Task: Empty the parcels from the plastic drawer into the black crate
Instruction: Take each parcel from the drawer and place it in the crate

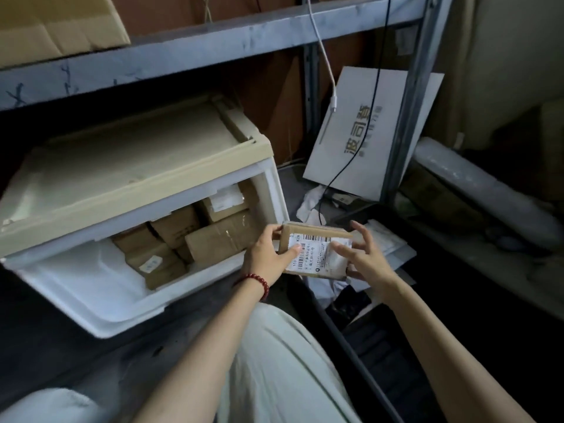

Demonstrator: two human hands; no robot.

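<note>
Parcel: a flat brown parcel (317, 251) was held in the air just right of the drawer's right front corner, over the near left edge of the crate.
Parcel's lie: its broad labelled face was turned up toward the person; its long axis ran left to right, the right end dipping a little.
Drawer: the white plastic drawer (91, 288) stood pulled out on the left, with other brown parcels (189, 236) crowded at its far right end.
Crate: the black crate (341, 346) sat near and right, its rim running along the person's leg (274, 361); what lay in it was too dim to tell.
Room: a dim storage corner under a grey metal shelf (183, 47) with a cardboard box (55, 22) on top; a white board (360, 132) leaned at the far right, and a white cable (323, 56) and a black cable (378, 87) hung in front of it.
Left hand: the left hand (268, 257), a red bead bracelet (259, 282) at its wrist, gripped the parcel's left edge, thumb on the label.
Right hand: the right hand (366, 257) had its fingers spread wide, forefinger tip on the label and thumb at the near right corner, pinching that side.
</note>
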